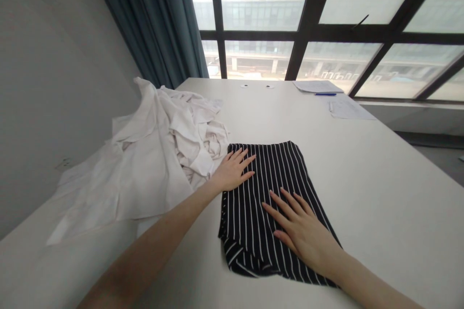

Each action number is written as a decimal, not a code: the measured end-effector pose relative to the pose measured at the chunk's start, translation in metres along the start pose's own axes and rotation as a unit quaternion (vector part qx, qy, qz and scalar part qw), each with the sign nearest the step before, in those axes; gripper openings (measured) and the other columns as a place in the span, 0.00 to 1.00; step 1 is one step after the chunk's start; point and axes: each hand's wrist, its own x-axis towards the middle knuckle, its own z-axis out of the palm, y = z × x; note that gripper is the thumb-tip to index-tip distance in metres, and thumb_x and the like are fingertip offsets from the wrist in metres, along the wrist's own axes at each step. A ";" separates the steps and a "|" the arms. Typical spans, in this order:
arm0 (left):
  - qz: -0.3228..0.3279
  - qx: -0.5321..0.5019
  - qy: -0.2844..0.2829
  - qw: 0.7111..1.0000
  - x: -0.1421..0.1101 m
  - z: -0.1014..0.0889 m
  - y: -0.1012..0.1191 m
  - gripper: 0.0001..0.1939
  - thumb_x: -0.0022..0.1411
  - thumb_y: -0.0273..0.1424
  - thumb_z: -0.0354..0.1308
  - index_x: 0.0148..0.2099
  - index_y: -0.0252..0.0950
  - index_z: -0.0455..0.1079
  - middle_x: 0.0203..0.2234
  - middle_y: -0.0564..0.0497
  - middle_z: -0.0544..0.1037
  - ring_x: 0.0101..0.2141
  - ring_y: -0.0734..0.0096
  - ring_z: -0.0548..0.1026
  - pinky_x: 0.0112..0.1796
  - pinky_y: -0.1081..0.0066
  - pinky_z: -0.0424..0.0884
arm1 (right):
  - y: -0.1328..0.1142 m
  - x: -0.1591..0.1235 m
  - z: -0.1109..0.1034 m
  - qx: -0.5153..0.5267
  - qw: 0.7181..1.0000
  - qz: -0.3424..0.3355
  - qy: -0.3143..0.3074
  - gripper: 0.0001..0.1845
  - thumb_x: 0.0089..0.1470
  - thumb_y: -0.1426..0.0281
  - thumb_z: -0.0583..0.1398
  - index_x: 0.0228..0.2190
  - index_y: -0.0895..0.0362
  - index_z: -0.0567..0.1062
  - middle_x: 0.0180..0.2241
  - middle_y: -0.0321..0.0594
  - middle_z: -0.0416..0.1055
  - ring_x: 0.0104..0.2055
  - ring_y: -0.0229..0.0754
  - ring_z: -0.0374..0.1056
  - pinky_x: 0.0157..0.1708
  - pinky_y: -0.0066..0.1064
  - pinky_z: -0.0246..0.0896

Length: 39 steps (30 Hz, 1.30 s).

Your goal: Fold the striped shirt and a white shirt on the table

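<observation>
A folded black garment with thin white stripes [275, 169] lies flat on the white table [380, 193]. My left hand [234, 170] rests on its upper left edge, fingers stretched out and flat. My right hand [300, 231] lies palm down on the lower middle of the garment, fingers spread. Neither hand holds anything.
A heap of white cloth [155, 154] lies on the table's left side, touching the garment's left corner. Papers [348, 106] and a blue pen [325, 94] sit at the far right edge by the window. A dark curtain [155, 19] hangs at the back left.
</observation>
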 end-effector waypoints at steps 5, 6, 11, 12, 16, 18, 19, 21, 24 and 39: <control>-0.015 0.010 0.047 0.999 -0.002 -0.002 0.003 0.25 0.70 0.35 0.49 0.67 0.36 0.57 0.64 0.41 0.61 0.64 0.56 0.57 0.62 0.54 0.52 | -0.012 -0.015 -0.014 0.039 0.993 -0.103 -0.036 0.36 0.62 0.48 0.50 0.67 0.43 0.48 0.68 0.40 0.48 0.68 0.60 0.46 0.58 0.60 0.53; -0.017 0.014 0.054 0.998 -0.003 -0.003 0.005 0.25 0.69 0.32 0.49 0.66 0.33 0.58 0.63 0.40 0.62 0.64 0.57 0.58 0.62 0.55 0.53 | -0.014 -0.016 -0.018 0.053 0.990 -0.120 -0.048 0.36 0.62 0.48 0.50 0.66 0.42 0.49 0.68 0.38 0.48 0.67 0.60 0.47 0.58 0.59 0.53; 0.038 0.010 0.059 0.997 -0.028 -0.015 0.033 0.23 0.68 0.32 0.51 0.63 0.33 0.61 0.63 0.41 0.63 0.64 0.56 0.57 0.63 0.53 0.52 | -0.008 -0.015 -0.030 0.090 0.993 -0.068 -0.034 0.26 0.67 0.62 0.48 0.64 0.43 0.55 0.65 0.31 0.57 0.66 0.47 0.52 0.62 0.50 0.52; 0.051 -0.002 0.047 0.998 -0.038 -0.017 0.041 0.24 0.68 0.35 0.52 0.64 0.36 0.60 0.63 0.42 0.62 0.65 0.55 0.56 0.62 0.52 0.53 | -0.002 -0.014 -0.030 0.084 0.996 -0.028 -0.006 0.25 0.67 0.66 0.48 0.63 0.45 0.58 0.64 0.33 0.59 0.66 0.46 0.53 0.62 0.50 0.52; 0.097 -0.047 -0.026 0.994 -0.083 -0.023 0.062 0.32 0.65 0.43 0.56 0.68 0.45 0.53 0.67 0.44 0.55 0.66 0.50 0.50 0.61 0.43 0.51 | 0.038 -0.011 -0.020 0.057 0.981 0.160 0.089 0.23 0.64 0.68 0.48 0.58 0.53 0.65 0.57 0.46 0.67 0.59 0.53 0.63 0.54 0.52 0.59; 0.092 -0.060 -0.043 0.993 -0.101 -0.025 0.063 0.34 0.65 0.43 0.56 0.69 0.47 0.49 0.68 0.44 0.52 0.67 0.49 0.48 0.61 0.42 0.50 | 0.062 -0.008 -0.014 0.089 0.961 0.244 0.094 0.25 0.63 0.63 0.49 0.59 0.56 0.64 0.51 0.51 0.71 0.50 0.55 0.69 0.47 0.52 0.65; 0.083 -0.064 -0.045 0.993 -0.108 -0.025 0.061 0.35 0.65 0.42 0.56 0.69 0.47 0.49 0.68 0.44 0.51 0.67 0.49 0.47 0.61 0.42 0.50 | 0.072 -0.006 -0.011 0.130 0.949 0.273 0.091 0.27 0.62 0.61 0.50 0.59 0.56 0.62 0.47 0.52 0.72 0.46 0.54 0.71 0.45 0.50 0.67; 0.066 -0.071 -0.043 0.994 -0.117 -0.026 0.056 0.35 0.65 0.41 0.57 0.70 0.47 0.48 0.69 0.45 0.49 0.67 0.48 0.46 0.61 0.42 0.50 | 0.088 0.001 -0.006 0.219 0.919 0.315 0.085 0.30 0.60 0.59 0.51 0.60 0.57 0.61 0.43 0.49 0.73 0.38 0.50 0.73 0.42 0.46 0.69; 0.057 -0.081 -0.036 0.994 -0.122 -0.026 0.050 0.34 0.66 0.41 0.56 0.70 0.46 0.49 0.69 0.45 0.48 0.67 0.48 0.45 0.62 0.42 0.50 | 0.098 0.015 -0.002 0.300 0.882 0.357 0.077 0.32 0.56 0.57 0.54 0.60 0.55 0.60 0.42 0.46 0.75 0.34 0.48 0.74 0.42 0.45 0.69; 0.011 -0.151 0.083 0.985 -0.125 -0.020 0.042 0.18 0.71 0.30 0.45 0.60 0.40 0.64 0.61 0.45 0.65 0.65 0.59 0.54 0.62 0.51 0.56 | 0.094 0.016 -0.004 0.364 0.886 0.252 0.138 0.27 0.57 0.63 0.56 0.58 0.49 0.67 0.59 0.42 0.66 0.62 0.53 0.61 0.62 0.54 0.51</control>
